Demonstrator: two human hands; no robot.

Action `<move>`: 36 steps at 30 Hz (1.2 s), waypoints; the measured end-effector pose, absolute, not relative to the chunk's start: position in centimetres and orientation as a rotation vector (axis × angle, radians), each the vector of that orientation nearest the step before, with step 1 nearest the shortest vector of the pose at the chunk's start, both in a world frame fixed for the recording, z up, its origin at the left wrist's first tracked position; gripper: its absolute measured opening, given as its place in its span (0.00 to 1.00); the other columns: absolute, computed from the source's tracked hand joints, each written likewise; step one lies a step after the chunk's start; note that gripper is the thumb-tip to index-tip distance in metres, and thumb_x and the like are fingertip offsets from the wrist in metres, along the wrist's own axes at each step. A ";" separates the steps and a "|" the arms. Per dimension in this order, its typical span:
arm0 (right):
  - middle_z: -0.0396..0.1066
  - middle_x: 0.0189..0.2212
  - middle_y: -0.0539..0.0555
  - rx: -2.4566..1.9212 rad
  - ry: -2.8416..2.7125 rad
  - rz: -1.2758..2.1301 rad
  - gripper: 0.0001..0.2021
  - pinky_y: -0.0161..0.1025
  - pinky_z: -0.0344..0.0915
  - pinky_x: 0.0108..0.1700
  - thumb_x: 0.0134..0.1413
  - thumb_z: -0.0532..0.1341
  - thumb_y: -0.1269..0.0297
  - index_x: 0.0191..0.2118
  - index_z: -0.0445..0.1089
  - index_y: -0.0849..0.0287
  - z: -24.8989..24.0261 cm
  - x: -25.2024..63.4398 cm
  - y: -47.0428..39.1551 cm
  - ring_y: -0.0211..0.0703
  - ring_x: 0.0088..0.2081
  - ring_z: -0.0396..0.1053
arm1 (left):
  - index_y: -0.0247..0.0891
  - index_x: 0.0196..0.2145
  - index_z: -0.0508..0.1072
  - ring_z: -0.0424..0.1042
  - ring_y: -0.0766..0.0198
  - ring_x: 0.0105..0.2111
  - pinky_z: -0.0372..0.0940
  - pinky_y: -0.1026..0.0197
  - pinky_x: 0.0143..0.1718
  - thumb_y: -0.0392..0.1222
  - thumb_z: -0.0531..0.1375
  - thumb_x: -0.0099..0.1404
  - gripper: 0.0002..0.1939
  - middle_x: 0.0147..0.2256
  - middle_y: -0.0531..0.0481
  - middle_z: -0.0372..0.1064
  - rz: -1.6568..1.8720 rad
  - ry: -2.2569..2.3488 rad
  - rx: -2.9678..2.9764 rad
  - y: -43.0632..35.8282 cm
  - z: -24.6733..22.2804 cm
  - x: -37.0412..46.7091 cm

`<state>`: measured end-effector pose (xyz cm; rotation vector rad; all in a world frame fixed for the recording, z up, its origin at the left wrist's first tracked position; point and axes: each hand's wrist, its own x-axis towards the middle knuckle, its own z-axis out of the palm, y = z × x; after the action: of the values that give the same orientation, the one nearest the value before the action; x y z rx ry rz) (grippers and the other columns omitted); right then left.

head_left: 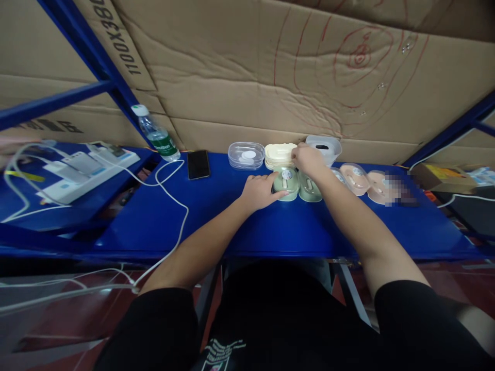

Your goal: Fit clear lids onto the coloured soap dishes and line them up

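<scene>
My left hand [257,192] is wrapped round the left side of a small green oval box [286,185] with a clear lid and a round sticker, its thumb along the near edge. Just beyond, my right hand [309,161] has its fingers bent down at the right end of a stack of cream trays [280,154]. Whatever its fingertips hold is hidden. A second green box [310,191] stands under my right wrist, beside the first. Behind the right hand is a translucent white container [328,148]. Clear oval lids [246,156] lie left of the cream stack.
Pinkish lidded boxes [355,179] sit to the right on the blue table [286,229]. Leftward are a phone [198,165], a water bottle [157,135] and a power strip [83,172] with white cables [184,226]. A cardboard wall [232,77] rises behind.
</scene>
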<state>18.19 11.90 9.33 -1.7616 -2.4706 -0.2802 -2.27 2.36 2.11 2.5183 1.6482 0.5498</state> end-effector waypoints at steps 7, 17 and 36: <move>0.77 0.58 0.66 -1.467 -2.302 -0.093 0.13 0.51 0.72 0.57 0.71 0.57 0.67 0.52 0.78 0.59 9.1 20.2 10.6 0.59 0.57 0.75 | 0.38 0.75 0.66 0.80 0.38 0.61 0.71 0.39 0.62 0.69 0.59 0.79 0.41 0.60 0.33 0.81 0.688 1.543 2.459 3.5 1.5 -3.9; 0.78 0.40 0.52 -0.599 -2.108 0.907 0.19 0.42 0.72 0.39 0.72 0.66 0.41 0.42 0.69 0.52 4.8 20.2 4.1 0.45 0.36 0.74 | 0.53 0.83 0.24 0.61 0.26 0.76 0.68 0.30 0.69 0.87 0.72 0.51 0.84 0.80 0.25 0.42 1.786 1.077 2.272 5.4 -0.4 -4.8; 0.85 0.42 0.57 -1.124 -1.798 -0.067 0.11 0.53 0.78 0.48 0.68 0.64 0.54 0.44 0.81 0.52 5.3 27.7 8.0 0.53 0.38 0.79 | 0.41 0.85 0.40 0.67 0.28 0.70 0.66 0.28 0.71 0.68 0.80 0.55 0.78 0.73 0.27 0.60 1.282 0.988 2.599 0.4 2.3 -2.7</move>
<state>27.73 7.98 5.28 -1.1244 -1.7979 -0.0669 -2.73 0.42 2.33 2.5990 0.9885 1.2816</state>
